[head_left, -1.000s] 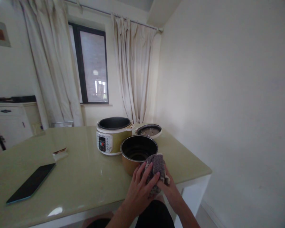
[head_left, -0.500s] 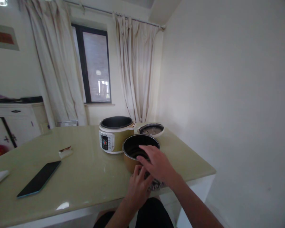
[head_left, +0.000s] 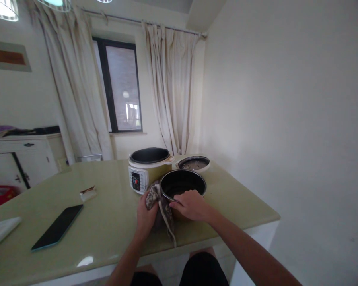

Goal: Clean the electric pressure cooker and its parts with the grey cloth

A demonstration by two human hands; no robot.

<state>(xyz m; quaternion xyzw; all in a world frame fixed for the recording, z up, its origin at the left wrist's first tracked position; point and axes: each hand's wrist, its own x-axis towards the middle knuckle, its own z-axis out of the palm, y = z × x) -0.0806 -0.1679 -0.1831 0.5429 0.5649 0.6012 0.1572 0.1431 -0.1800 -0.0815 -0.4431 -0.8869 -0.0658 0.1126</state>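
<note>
A dark-lined inner pot (head_left: 183,180) with a golden-brown outside stands on the pale green table near its front edge. My right hand (head_left: 192,204) grips the pot's near rim, fingers over the edge and thumb outside. In my left hand (head_left: 146,212) is a bunched, patterned grey-brown cloth (head_left: 161,216), held against the pot's left side with a strip hanging down. Behind the pot is the white and gold electric cooker (head_left: 150,167), its top open and a control panel in front. The round lid (head_left: 193,163) lies right of the cooker, inner face up.
A dark phone (head_left: 58,226) lies on the left of the table (head_left: 113,214), with a small white packet (head_left: 88,193) beyond it. A white object (head_left: 2,232) sits at the far left. The wall (head_left: 286,119) rises along the right.
My left hand has moved left from below the pot and now holds the cloth up at its side. My right hand has closed on the pot's rim. The view has shifted slightly.
</note>
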